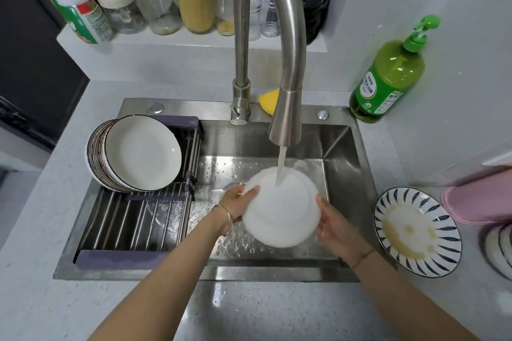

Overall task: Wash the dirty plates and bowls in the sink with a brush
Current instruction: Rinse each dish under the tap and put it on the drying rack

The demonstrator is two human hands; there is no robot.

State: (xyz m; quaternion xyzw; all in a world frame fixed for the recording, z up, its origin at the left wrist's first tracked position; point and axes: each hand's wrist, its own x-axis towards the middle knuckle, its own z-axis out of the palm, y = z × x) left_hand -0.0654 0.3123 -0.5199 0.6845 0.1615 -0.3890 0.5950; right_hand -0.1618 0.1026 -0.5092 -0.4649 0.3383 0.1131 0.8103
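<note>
A white plate hangs over the steel sink, its underside facing up, and the water stream from the faucet lands on its far part. My left hand grips its left rim with curled fingers. At the right rim my right hand holds the plate, fingers underneath. A dirty plate with dark blue rim stripes and yellowish residue lies on the counter to the right of the sink. No brush is visible in either hand.
Several clean plates lean in a drying rack over the sink's left half. A yellow sponge sits behind the faucet, and a green soap bottle at the back right. Jars line the rear ledge; a pink cloth lies far right.
</note>
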